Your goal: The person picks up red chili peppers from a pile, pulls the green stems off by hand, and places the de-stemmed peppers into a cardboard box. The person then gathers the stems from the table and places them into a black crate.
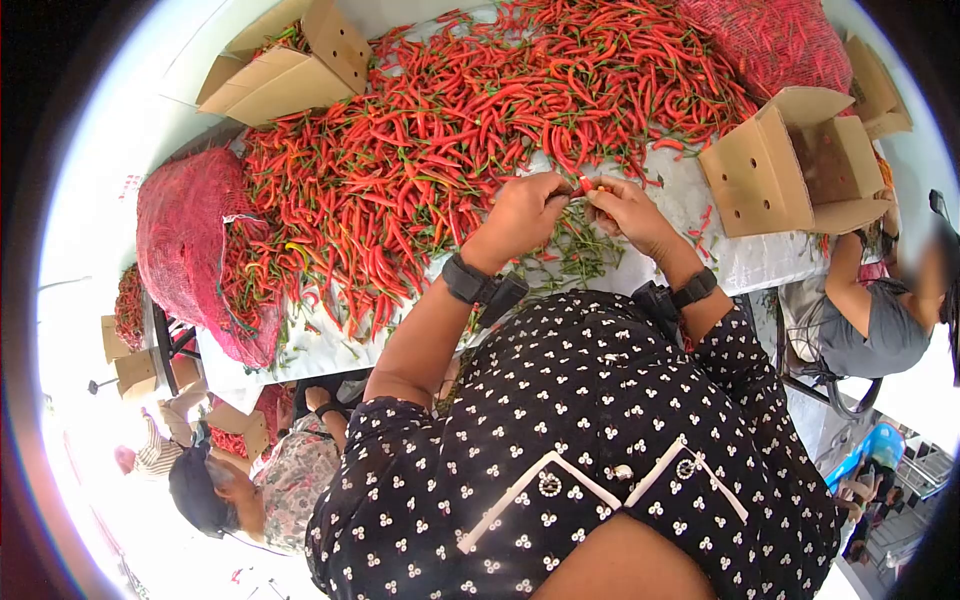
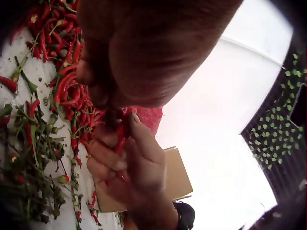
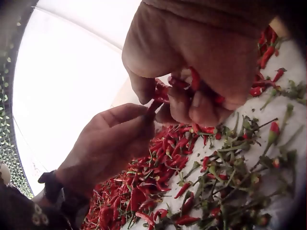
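Observation:
In front of the chest, both hands meet over the table's near side. The right hand [image 1: 637, 215] curls round several red chili peppers [image 3: 194, 79], and red tips poke out between its fingers. From the other side, the left hand [image 1: 520, 218] pinches the end of a chili [image 3: 153, 106] between thumb and fingers. In the left wrist view a long red chili [image 2: 123, 139] lies along the right hand's fingers, under its thumb; the left hand's own fingertips are mostly dark there. Below the hands is a pile of green stems [image 1: 580, 250] mixed with red bits.
A large heap of red chilies [image 1: 450, 130] spreads over the white-covered table [image 1: 690, 195]. Mesh sacks stand at the left [image 1: 195, 240] and back right [image 1: 775, 45]. Cardboard boxes sit at the back left [image 1: 290, 75] and right [image 1: 760, 170]. Other people sit on both sides.

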A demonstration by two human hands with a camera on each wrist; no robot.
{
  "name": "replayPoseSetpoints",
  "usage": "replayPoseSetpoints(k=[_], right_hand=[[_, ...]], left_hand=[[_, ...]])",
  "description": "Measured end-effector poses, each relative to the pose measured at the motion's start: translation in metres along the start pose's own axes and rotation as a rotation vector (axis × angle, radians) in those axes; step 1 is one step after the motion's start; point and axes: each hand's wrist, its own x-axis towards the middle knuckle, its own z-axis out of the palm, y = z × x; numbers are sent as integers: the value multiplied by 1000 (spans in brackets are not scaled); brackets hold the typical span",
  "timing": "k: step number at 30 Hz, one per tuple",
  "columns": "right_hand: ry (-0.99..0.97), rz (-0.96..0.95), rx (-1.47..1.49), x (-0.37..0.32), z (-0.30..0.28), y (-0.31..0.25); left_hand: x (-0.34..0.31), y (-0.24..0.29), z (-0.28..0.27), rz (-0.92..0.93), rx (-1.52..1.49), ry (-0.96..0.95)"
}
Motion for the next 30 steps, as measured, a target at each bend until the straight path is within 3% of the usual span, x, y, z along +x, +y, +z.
replayPoseSetpoints(k=[7, 9, 13, 15, 16, 17, 19, 21, 23, 24, 27, 30], right_hand=[[64, -70, 8, 5, 7, 2], [138, -176, -67, 10, 7, 7], [208, -365, -243, 8, 9, 3], [186, -293, 62, 2, 7, -3], [192, -293, 63, 1, 2, -2], [135, -283, 161, 1, -5, -1], [69, -270, 264, -1, -13, 2], [-10, -161, 434, 0, -16, 4], [41, -122, 425, -2, -12, 5], [31, -99, 415, -3, -9, 3], [-18, -59, 401, 1, -10, 8], [-8, -7, 382, 2, -17, 16]], left_hand=[[1, -2, 9, 47, 23, 39], [1, 1, 13, -86, 54, 92], [5, -9, 15, -163, 12, 167], [7, -26, 1, -451, -266, 206], [5, -30, -8, -456, -471, 144], [2, -31, -16, -457, -471, 140], [-5, -16, -38, -609, -431, -203], [-12, -39, -30, -537, -311, -221], [-18, -60, -16, -104, 281, -111], [-20, -54, -12, -235, 317, -217], [-28, -56, 10, -191, 542, -192], [-23, -61, 11, -188, 430, -299]])
